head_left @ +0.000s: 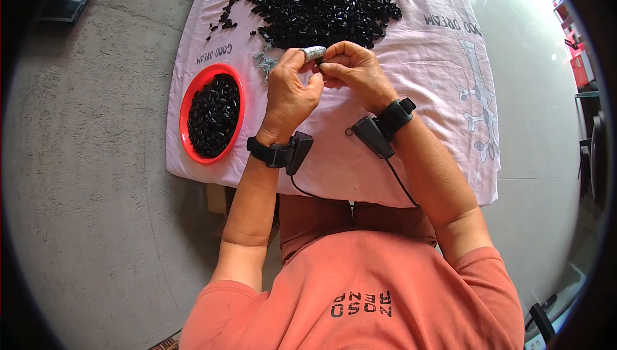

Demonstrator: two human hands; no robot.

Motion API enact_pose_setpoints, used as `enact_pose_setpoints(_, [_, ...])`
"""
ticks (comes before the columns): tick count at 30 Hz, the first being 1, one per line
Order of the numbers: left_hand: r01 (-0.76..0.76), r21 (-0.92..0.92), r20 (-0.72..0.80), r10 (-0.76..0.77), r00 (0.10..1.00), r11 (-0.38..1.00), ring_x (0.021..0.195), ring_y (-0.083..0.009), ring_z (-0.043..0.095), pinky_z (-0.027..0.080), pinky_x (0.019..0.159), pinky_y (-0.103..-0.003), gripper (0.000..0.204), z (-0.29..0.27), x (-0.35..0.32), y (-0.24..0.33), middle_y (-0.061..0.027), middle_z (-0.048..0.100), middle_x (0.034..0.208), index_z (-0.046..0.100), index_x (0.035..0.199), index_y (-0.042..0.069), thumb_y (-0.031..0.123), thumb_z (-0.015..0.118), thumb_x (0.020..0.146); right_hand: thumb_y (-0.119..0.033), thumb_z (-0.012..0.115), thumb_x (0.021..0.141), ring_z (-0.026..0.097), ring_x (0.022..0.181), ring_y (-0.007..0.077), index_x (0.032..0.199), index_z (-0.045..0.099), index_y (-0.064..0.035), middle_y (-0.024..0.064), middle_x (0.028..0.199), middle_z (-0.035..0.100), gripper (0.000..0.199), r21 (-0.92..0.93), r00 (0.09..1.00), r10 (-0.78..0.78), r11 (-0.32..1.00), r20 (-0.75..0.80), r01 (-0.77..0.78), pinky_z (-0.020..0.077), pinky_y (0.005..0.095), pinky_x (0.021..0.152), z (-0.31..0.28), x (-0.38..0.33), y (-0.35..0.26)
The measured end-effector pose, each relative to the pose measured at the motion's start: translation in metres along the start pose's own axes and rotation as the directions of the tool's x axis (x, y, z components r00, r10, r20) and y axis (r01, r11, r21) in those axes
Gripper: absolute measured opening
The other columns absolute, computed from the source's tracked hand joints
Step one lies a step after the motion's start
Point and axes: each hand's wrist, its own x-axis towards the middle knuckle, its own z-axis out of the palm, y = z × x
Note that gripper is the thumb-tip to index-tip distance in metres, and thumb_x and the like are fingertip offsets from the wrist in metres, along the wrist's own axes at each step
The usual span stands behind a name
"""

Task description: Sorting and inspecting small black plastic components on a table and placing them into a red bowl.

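Note:
My two hands meet over the pink cloth, just in front of a large pile of small black plastic pieces (pixel 308 3). Between the fingertips sits one small black piece (pixel 319 61), mostly hidden. My right hand (pixel 361 75) pinches it with thumb and index finger. The fingers of my left hand (pixel 290 96) are closed at the same piece, and a pale grey wrap (pixel 313 53) covers its index finger. To the left of my left hand, a red bowl (pixel 241 109) holds many similar black pieces. Whether the piece has several parts is too small to tell.
The pink printed cloth (pixel 437 157) covers the table in front of me. Greyish thread scraps (pixel 264 64) lie beside my left hand, and stray black pieces (pixel 225 24) are scattered left of the pile. Each wrist wears a black strap with a cabled device (pixel 373 136).

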Motion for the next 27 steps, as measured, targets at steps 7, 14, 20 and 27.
enact_pose_setpoints(7, [-0.019, 0.101, -0.006, 0.019, 1.000, 0.995, 0.082, -0.0268, 0.067, 0.054, 0.072, -0.036, 0.027, 0.002, 0.001, 0.001, -0.0131, 0.065, 0.091, 0.066, 0.100, -0.001, -0.006, 0.070, 0.074, -0.014, 0.066, 0.096, 0.068, 0.087, 0.0085, 0.110, 0.061, -0.0050, 0.0032, 0.102, 0.069, 0.017, -0.068, 0.998, 0.031, 0.997, 0.050, -0.028, 0.0571, 0.0222, 0.074, -0.008, 0.003, 0.000])
enact_pose_setpoints(14, [-0.006, 0.065, -0.011, 0.007, 1.000, 0.998, 0.080, -0.0279, 0.067, 0.054, 0.071, -0.037, 0.026, 0.001, 0.001, -0.001, -0.0134, 0.065, 0.089, 0.065, 0.101, -0.002, -0.007, 0.068, 0.076, -0.019, 0.064, 0.098, 0.069, 0.091, 0.0109, 0.115, 0.060, -0.0050, 0.0020, 0.103, 0.067, 0.023, -0.074, 0.996, 0.066, 0.995, 0.062, -0.061, 0.0568, 0.0226, 0.075, -0.005, 0.001, -0.003])
enact_pose_setpoints(20, [-0.012, 0.070, 0.023, 0.010, 1.000, 0.997, 0.078, -0.0298, 0.067, 0.054, 0.068, -0.038, 0.024, -0.004, -0.001, 0.003, -0.0146, 0.064, 0.088, 0.063, 0.101, -0.003, -0.009, 0.066, 0.077, -0.018, 0.067, 0.096, 0.069, 0.091, 0.0118, 0.129, 0.060, -0.0033, 0.0056, 0.109, 0.070, 0.037, -0.084, 0.990, 0.027, 0.996, 0.140, -0.016, 0.0572, 0.0241, 0.079, -0.002, -0.002, -0.007])
enact_pose_setpoints(27, [-0.068, 0.115, 0.011, 0.067, 0.998, 0.991, 0.078, -0.0236, 0.069, 0.055, 0.070, -0.032, 0.020, -0.007, -0.004, -0.001, -0.0119, 0.067, 0.088, 0.065, 0.099, -0.002, -0.010, 0.064, 0.081, -0.010, 0.071, 0.092, 0.069, 0.089, 0.0118, 0.121, 0.066, 0.0011, 0.0083, 0.104, 0.073, 0.031, -0.065, 0.991, -0.004, 0.998, 0.137, 0.013, 0.0584, 0.0269, 0.081, 0.004, -0.003, -0.010])
